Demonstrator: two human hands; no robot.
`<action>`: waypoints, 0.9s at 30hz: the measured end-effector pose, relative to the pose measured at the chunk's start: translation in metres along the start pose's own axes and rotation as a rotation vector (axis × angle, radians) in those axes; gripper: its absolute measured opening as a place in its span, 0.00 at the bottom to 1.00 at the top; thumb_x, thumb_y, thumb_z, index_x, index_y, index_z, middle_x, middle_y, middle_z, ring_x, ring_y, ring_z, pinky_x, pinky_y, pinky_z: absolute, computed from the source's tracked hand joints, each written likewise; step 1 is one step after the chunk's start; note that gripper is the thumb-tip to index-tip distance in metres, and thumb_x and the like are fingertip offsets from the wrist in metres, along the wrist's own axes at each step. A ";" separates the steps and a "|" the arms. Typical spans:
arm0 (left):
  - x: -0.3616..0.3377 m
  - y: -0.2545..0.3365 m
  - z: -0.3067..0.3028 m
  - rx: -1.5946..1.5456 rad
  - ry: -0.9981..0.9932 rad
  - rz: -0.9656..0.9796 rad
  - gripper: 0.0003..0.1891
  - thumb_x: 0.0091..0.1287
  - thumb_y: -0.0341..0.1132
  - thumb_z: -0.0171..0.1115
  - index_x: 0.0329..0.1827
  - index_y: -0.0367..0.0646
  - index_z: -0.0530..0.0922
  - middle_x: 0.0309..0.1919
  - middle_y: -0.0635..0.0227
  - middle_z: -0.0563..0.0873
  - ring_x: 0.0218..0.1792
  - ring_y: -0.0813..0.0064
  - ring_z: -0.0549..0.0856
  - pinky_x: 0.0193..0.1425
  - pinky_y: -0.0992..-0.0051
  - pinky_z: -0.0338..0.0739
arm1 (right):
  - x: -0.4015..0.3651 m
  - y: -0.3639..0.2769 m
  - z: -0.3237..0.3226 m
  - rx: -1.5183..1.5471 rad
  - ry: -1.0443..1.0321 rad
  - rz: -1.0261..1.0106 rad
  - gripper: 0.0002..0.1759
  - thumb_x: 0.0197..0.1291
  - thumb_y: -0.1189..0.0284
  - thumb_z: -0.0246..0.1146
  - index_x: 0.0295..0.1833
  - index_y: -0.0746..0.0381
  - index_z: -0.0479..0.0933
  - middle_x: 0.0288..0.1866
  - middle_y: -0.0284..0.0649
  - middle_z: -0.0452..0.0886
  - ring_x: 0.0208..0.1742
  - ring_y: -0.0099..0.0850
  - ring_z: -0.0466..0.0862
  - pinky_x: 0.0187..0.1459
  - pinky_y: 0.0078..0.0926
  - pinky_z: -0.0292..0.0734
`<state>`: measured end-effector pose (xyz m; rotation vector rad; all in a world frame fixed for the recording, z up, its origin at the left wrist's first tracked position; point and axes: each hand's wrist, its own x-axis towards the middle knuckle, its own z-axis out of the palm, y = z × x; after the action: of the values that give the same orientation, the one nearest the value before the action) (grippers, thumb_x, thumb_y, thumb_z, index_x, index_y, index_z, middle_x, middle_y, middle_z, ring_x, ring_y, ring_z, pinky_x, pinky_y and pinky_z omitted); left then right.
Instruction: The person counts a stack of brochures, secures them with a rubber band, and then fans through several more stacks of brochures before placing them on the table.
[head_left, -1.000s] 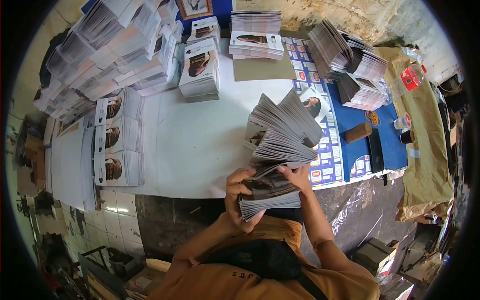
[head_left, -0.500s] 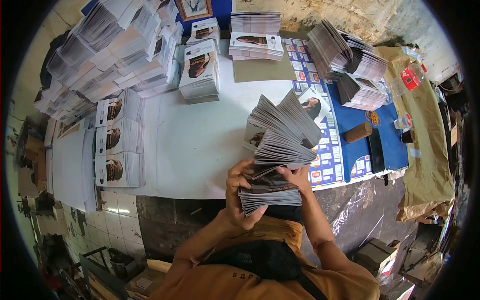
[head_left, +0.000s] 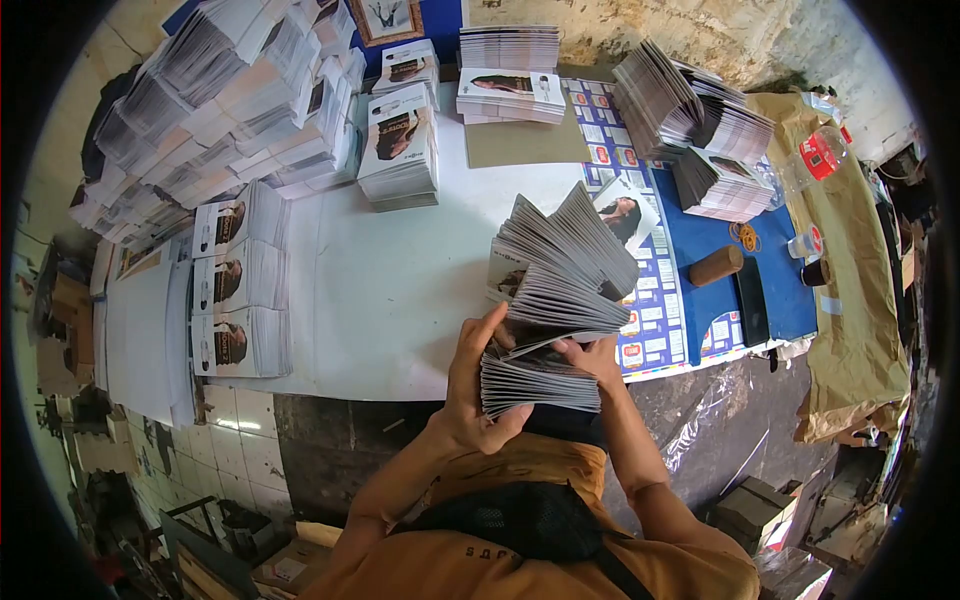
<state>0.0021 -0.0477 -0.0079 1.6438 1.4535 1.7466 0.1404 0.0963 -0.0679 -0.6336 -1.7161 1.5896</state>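
At the table's front edge both my hands are on a stack of booklets (head_left: 540,385), its page edges fanned toward me. My left hand (head_left: 472,385) clasps the left side, thumb at the near edge and fingers reaching up the far side. My right hand (head_left: 597,362) grips the right side with its thumb on top; its other fingers are mostly hidden. Just beyond, touching this stack, more fanned booklets (head_left: 565,240) lie in overlapping bundles. A single booklet (head_left: 625,212) with a picture of a person on its cover shows behind them.
Tall piles of booklets (head_left: 240,90) rise at the left, with smaller stacks (head_left: 235,285) in front. Further stacks (head_left: 400,145) stand at the back. On the right are a wooden cylinder (head_left: 716,265), rubber bands (head_left: 745,236), a dark phone-like slab (head_left: 751,305) and a plastic bottle (head_left: 822,155).
My left hand's fingers have straightened and shifted up along the stack's left side. The near booklets have closed over the dark cover that showed between them. My right hand has hardly moved.
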 end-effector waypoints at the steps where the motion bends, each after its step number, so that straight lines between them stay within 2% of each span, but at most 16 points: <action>1: 0.000 0.000 0.000 -0.006 0.010 -0.008 0.50 0.48 0.37 0.63 0.72 0.23 0.48 0.47 0.57 0.65 0.45 0.71 0.68 0.53 0.71 0.65 | 0.000 0.001 0.000 -0.008 -0.011 -0.005 0.42 0.45 0.72 0.75 0.59 0.74 0.56 0.44 0.46 0.82 0.45 0.32 0.82 0.50 0.28 0.77; 6: -0.006 0.000 0.009 -0.050 0.135 -0.017 0.42 0.48 0.38 0.64 0.67 0.29 0.59 0.49 0.52 0.66 0.47 0.65 0.68 0.55 0.68 0.66 | 0.001 -0.002 -0.001 -0.025 -0.053 0.004 0.42 0.46 0.71 0.75 0.59 0.74 0.56 0.42 0.44 0.83 0.43 0.31 0.83 0.49 0.27 0.78; 9: -0.004 0.001 0.006 0.090 0.140 0.013 0.39 0.48 0.36 0.64 0.65 0.30 0.61 0.50 0.52 0.65 0.48 0.65 0.68 0.56 0.67 0.66 | 0.002 -0.006 -0.002 -0.095 -0.070 -0.002 0.40 0.47 0.73 0.74 0.59 0.74 0.56 0.40 0.42 0.84 0.40 0.30 0.83 0.48 0.26 0.78; 12: -0.003 -0.003 0.013 -0.137 0.163 0.002 0.41 0.48 0.36 0.63 0.67 0.30 0.59 0.49 0.54 0.65 0.49 0.66 0.67 0.57 0.67 0.65 | 0.002 0.000 -0.004 -0.113 -0.094 -0.021 0.43 0.47 0.74 0.73 0.60 0.74 0.53 0.39 0.42 0.83 0.40 0.29 0.84 0.46 0.25 0.79; 18: 0.003 0.004 0.005 -0.006 0.089 -0.034 0.48 0.46 0.39 0.64 0.70 0.25 0.53 0.48 0.57 0.64 0.47 0.69 0.66 0.55 0.69 0.65 | 0.003 0.000 -0.001 0.017 -0.053 -0.024 0.50 0.46 0.76 0.73 0.64 0.73 0.43 0.40 0.44 0.82 0.41 0.30 0.83 0.45 0.26 0.80; 24: 0.000 0.003 0.009 -0.072 0.115 -0.062 0.43 0.46 0.38 0.64 0.66 0.27 0.59 0.48 0.56 0.64 0.48 0.68 0.67 0.56 0.67 0.65 | 0.001 0.000 -0.001 0.013 -0.054 -0.024 0.53 0.46 0.75 0.73 0.65 0.73 0.40 0.42 0.46 0.81 0.41 0.31 0.83 0.46 0.26 0.80; 27: -0.003 0.000 0.009 -0.019 0.139 0.001 0.39 0.48 0.37 0.63 0.63 0.30 0.61 0.52 0.52 0.65 0.51 0.64 0.68 0.59 0.67 0.65 | 0.001 -0.001 -0.001 0.009 -0.065 -0.009 0.53 0.47 0.75 0.73 0.65 0.74 0.39 0.42 0.46 0.81 0.41 0.31 0.83 0.46 0.26 0.80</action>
<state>0.0103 -0.0461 -0.0110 1.5408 1.4912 1.9031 0.1404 0.0979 -0.0670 -0.5747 -1.7549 1.6269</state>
